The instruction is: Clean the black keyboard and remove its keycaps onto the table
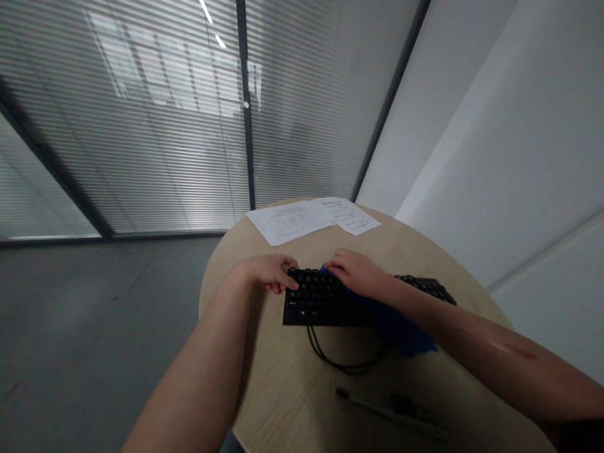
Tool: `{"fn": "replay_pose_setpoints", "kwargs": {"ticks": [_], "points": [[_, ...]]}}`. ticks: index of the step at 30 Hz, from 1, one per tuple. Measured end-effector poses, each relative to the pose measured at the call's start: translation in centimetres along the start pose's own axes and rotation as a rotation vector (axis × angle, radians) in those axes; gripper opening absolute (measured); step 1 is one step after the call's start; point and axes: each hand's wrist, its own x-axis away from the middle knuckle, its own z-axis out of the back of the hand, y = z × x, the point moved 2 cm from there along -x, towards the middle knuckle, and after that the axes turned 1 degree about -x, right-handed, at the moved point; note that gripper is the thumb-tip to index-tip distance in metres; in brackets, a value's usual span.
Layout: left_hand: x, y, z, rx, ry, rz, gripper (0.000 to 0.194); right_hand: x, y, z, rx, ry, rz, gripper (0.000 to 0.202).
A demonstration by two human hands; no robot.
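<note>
A black keyboard (321,302) lies across the round table, its right end passing beneath my right forearm. My left hand (276,274) grips the keyboard's left end, thumb on top of the keys and fingers at the edge. On the upper rows, my right hand (353,270) is closed on a blue cloth (401,327), pressing a bit of it against the keys. Most of the cloth trails under my right wrist and hangs over the keyboard's near edge. A black cable (340,366) loops out from below the keyboard.
Two printed paper sheets (297,220) lie at the far side of the wooden table (278,377). Nearer to me is a thin brush (377,409) with a dark head, beside a small dark object (403,404) in shadow. A blinded glass partition and a white wall stand behind.
</note>
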Motion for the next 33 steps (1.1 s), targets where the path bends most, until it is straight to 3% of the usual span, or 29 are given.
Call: {"fn": "replay_pose_setpoints", "kwargs": {"ticks": [3,7,17,21,26,29,31,33], "points": [[0.2,0.2,-0.1,0.003,0.000,-0.017,0.050,-1.2,-1.3,-0.5,0.003,0.024,0.080,0.029],[0.3,0.3,-0.1,0.016,-0.010,-0.020,0.053,-2.3,-2.2,-1.3,0.069,-0.075,0.131,0.028],[-0.2,-0.2,0.1,0.024,-0.026,-0.021,0.054,0.2,0.1,0.0,0.168,-0.142,0.014,0.027],[-0.2,-0.3,0.2,0.019,-0.027,-0.027,0.056,2.1,2.4,2.6,0.229,-0.159,-0.032,0.026],[0.3,-0.3,0.3,-0.039,-0.036,-0.039,0.062,5.5,7.6,8.2,0.292,-0.125,-0.202,0.023],[0.7,0.4,0.4,-0.169,0.097,-0.090,0.066,6.5,8.9,9.5,0.296,-0.010,-0.255,0.027],[0.8,1.2,0.4,-0.268,0.275,-0.134,0.064,6.3,8.3,8.3,0.232,0.114,-0.203,0.027],[0.5,2.1,0.1,-0.335,0.436,-0.162,0.061,5.5,6.9,5.7,0.120,0.199,-0.119,0.027]]}}
